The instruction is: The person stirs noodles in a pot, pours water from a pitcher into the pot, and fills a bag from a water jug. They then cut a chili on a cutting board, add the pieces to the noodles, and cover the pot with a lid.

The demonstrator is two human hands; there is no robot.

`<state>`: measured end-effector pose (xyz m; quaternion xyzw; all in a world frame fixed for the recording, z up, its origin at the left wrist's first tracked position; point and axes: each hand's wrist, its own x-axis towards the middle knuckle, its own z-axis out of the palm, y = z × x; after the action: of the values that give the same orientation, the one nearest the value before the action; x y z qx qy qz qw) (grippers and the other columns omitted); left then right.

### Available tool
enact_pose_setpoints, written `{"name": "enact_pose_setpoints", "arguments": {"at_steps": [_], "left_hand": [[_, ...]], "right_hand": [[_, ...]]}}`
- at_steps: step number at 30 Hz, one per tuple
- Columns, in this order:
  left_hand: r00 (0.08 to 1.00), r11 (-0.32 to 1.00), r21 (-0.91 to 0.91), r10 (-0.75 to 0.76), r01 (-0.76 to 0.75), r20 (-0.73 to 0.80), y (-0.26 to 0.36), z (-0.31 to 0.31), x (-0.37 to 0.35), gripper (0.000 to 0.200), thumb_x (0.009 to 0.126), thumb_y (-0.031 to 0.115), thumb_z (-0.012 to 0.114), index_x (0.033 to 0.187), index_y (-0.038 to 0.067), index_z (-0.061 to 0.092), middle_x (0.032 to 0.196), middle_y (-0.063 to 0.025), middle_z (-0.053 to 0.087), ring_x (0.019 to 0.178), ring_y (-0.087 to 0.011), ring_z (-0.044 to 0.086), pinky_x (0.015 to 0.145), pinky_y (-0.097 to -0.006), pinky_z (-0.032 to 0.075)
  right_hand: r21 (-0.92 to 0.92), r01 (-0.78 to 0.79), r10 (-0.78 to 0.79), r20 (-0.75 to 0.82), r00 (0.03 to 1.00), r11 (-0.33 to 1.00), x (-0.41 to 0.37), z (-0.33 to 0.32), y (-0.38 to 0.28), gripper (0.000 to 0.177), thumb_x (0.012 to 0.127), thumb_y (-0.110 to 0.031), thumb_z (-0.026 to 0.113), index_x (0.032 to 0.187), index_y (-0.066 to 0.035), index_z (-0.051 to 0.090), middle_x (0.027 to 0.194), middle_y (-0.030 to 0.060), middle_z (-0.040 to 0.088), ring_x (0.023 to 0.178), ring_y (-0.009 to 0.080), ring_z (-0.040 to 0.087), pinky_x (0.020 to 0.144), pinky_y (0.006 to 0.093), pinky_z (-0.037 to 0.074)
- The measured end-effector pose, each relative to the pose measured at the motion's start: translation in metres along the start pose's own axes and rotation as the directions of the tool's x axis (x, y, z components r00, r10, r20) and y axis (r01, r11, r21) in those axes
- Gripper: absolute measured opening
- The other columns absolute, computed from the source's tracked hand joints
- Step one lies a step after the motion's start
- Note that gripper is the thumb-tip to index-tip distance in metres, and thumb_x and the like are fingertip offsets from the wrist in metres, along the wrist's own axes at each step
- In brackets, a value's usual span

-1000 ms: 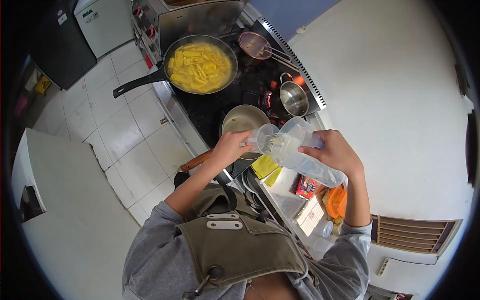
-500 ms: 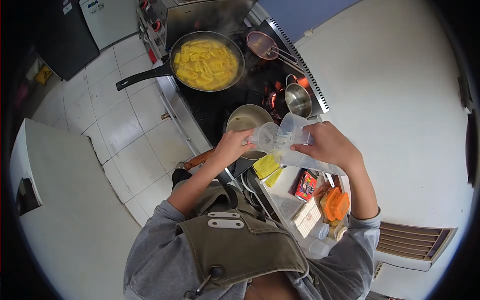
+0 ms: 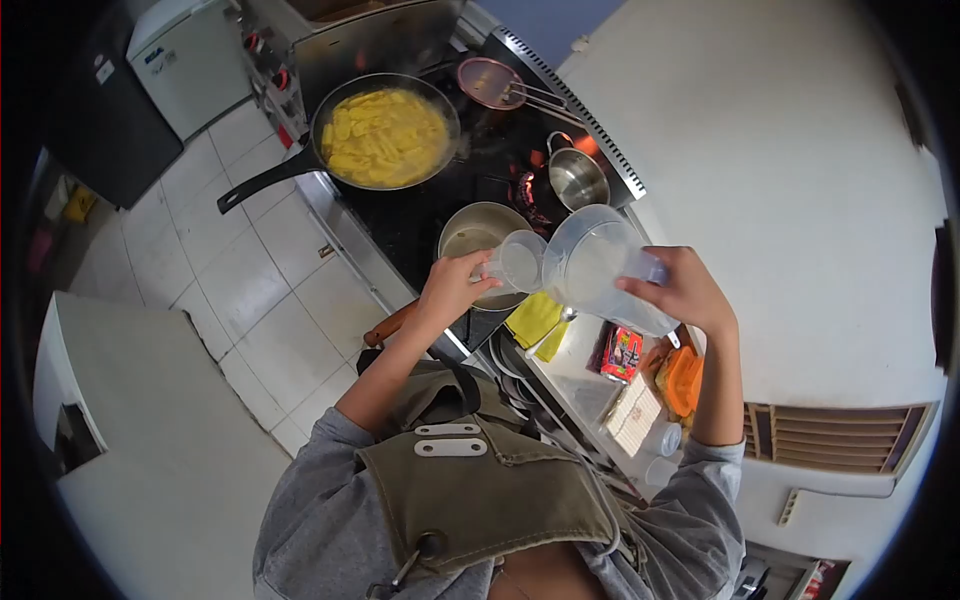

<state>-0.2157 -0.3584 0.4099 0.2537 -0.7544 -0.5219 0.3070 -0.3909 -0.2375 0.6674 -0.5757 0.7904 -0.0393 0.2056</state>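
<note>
Cup and jug, stage: the cup (image 3: 518, 262) and the jug (image 3: 590, 265) are both held in the air above the stove, mouth beside mouth. Pouring between them looks to be under way rather than finished, since neither is set down. No stream can be made out.
Frying pan: the frying pan (image 3: 262, 182) sits on the far burner with its handle pointing out over the floor. It is full of yellow strips in yellow liquid.
Left hand: the left hand (image 3: 450, 288) has its fingers wrapped round the cup's wall and pressed on it.
Pot: the steel pot (image 3: 470, 232) stands directly under the cup and seems to hold a shallow pale liquid.
Cup: small, clear and tilted; its fill cannot be told.
Small pan: the small pan (image 3: 578, 178) is behind the jug, beside a flame, and looks empty.
Jug: large, clear and tipped on its side, cloudy inside; its level cannot be told.
Right hand: the right hand (image 3: 685, 290) is closed round the jug's far end.
Counter: the counter (image 3: 585, 385) carries a yellow cloth (image 3: 535, 320) and a red packet (image 3: 622, 352).
</note>
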Motion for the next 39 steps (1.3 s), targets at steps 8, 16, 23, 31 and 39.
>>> {"name": "enact_pose_setpoints", "arguments": {"at_steps": [8, 16, 23, 31, 39], "left_hand": [[0.99, 0.93, 0.366, -0.034, -0.018, 0.136, 0.03, -0.007, 0.024, 0.031, 0.067, 0.024, 0.073, 0.09, 0.005, 0.062, 0.077, -0.013, 0.064, 0.072, -0.031, 0.062, 0.064, -0.0396, 0.048], [0.977, 0.852, 0.52, -0.052, -0.064, 0.207, 0.037, 0.021, 0.044, 0.025, 0.065, 0.016, 0.074, 0.081, 0.003, 0.061, 0.068, -0.0184, 0.061, 0.067, -0.0344, 0.061, 0.061, -0.0402, 0.047], [0.937, 0.632, 0.748, -0.096, -0.204, 0.336, 0.043, 0.049, 0.056, 0.016, 0.068, 0.009, 0.067, 0.083, 0.004, 0.065, 0.078, -0.0156, 0.065, 0.077, -0.0305, 0.063, 0.073, -0.0399, 0.046], [0.85, 0.276, 0.815, 0.015, -0.509, 0.526, 0.03, 0.079, 0.065, 0.009, 0.073, 0.004, 0.056, 0.074, 0.004, 0.065, 0.077, -0.016, 0.064, 0.077, -0.0295, 0.064, 0.077, -0.0406, 0.044], [0.692, -0.087, 0.689, -0.01, -0.72, 0.722, 0.042, 0.102, 0.054, 0.009, 0.071, 0.01, 0.058, 0.069, 0.012, 0.067, 0.075, -0.008, 0.065, 0.086, -0.0204, 0.061, 0.081, -0.035, 0.039]], "right_hand": [[0.65, -0.27, 0.507, -0.207, 0.837, 0.711, -0.118, 0.061, 0.106, 0.031, 0.078, -0.025, 0.068, 0.084, 0.005, 0.063, 0.065, 0.0006, 0.058, 0.059, 0.0068, 0.049, 0.053, 0.0235, 0.04], [0.724, -0.366, 0.694, -0.214, 0.687, 0.585, -0.199, 0.119, 0.118, 0.03, 0.077, -0.025, 0.07, 0.082, 0.004, 0.063, 0.063, -0.002, 0.052, 0.058, 0.0057, 0.042, 0.052, 0.0237, 0.035], [0.817, -0.34, 0.746, -0.154, 0.648, 0.465, -0.232, 0.143, 0.119, 0.028, 0.077, -0.023, 0.069, 0.076, 0.003, 0.06, 0.058, -0.0037, 0.047, 0.054, 0.0054, 0.038, 0.048, 0.0242, 0.031], [0.835, -0.279, 0.76, -0.229, 0.608, 0.475, -0.254, 0.168, 0.135, 0.027, 0.078, -0.023, 0.069, 0.08, 0.003, 0.062, 0.059, -0.0019, 0.051, 0.055, 0.0059, 0.041, 0.049, 0.0242, 0.034], [0.843, -0.197, 0.798, -0.359, 0.484, 0.5, -0.238, 0.231, 0.172, 0.036, 0.081, -0.034, 0.065, 0.076, 0.002, 0.062, 0.053, 0.0031, 0.049, 0.051, 0.0076, 0.04, 0.046, 0.0278, 0.034]]}}
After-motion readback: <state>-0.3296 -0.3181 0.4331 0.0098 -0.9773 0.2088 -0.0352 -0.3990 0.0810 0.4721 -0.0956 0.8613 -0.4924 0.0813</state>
